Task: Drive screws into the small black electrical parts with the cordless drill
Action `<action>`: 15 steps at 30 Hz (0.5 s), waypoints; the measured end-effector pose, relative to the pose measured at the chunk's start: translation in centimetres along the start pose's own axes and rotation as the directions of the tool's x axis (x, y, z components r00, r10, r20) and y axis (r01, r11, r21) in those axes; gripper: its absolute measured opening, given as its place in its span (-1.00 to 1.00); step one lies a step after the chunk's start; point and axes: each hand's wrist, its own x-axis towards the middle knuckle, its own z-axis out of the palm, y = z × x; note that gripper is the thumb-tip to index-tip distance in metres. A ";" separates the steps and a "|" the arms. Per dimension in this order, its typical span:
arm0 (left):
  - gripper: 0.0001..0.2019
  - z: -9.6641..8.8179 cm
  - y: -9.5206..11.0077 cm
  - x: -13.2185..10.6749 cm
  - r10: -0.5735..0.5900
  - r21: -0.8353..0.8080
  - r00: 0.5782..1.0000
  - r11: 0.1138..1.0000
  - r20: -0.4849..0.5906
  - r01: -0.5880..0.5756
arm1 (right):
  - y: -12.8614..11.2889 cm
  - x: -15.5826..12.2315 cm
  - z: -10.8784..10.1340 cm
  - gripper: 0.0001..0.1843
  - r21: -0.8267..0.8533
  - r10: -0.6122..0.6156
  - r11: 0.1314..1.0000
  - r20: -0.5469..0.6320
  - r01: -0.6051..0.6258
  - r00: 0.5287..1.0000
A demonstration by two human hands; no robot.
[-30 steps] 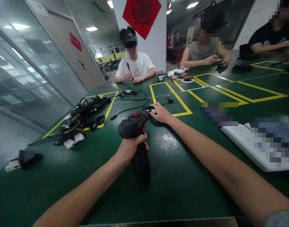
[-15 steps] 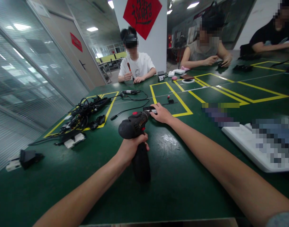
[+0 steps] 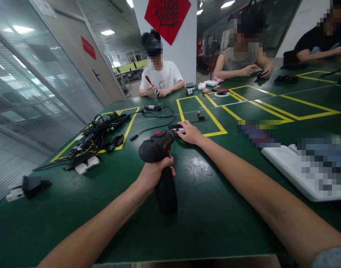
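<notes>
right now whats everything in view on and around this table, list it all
cordless drill: 1, black with red parts, in the left hand above the table
small piece: 1, black and silver, at the drill's front end
cable tangle: 1, black, in a taped box at table left
plugs: 2, black and white, near the table's left edge
board: 1, white, partly blurred, table right
tape outlines: several, yellow, on the tabletop
table: 1, dark green, under everything
banner: 1, red, on a white pillar
seated people: 3, across the table
left hand: 1, gripping the drill handle
right hand: 1, on the small piece

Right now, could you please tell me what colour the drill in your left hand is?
The drill is black with red accents, clearest in the head view.
</notes>
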 end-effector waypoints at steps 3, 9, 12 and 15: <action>-0.86 -0.1 0.0 0.1 -0.001 0.012 1.000 1.000 0.010 0.001 | 0.0 0.0 0.0 -0.48 0.000 0.002 1.000 0.001 -0.002 1.000; -0.87 -0.2 -0.2 0.2 0.025 0.000 0.999 1.000 0.021 -0.025 | -0.1 0.0 -0.2 -0.48 -0.002 0.010 1.000 0.012 -0.010 1.000; -0.87 -0.2 -0.3 0.3 0.041 -0.012 0.998 0.999 0.037 -0.040 | -0.2 0.0 -0.3 -0.48 0.001 0.012 1.000 0.011 -0.012 1.000; -0.85 -0.2 -0.3 0.3 0.040 -0.025 0.998 0.999 0.046 -0.039 | -0.3 -0.1 -0.3 -0.48 0.005 0.017 1.000 0.014 -0.017 1.000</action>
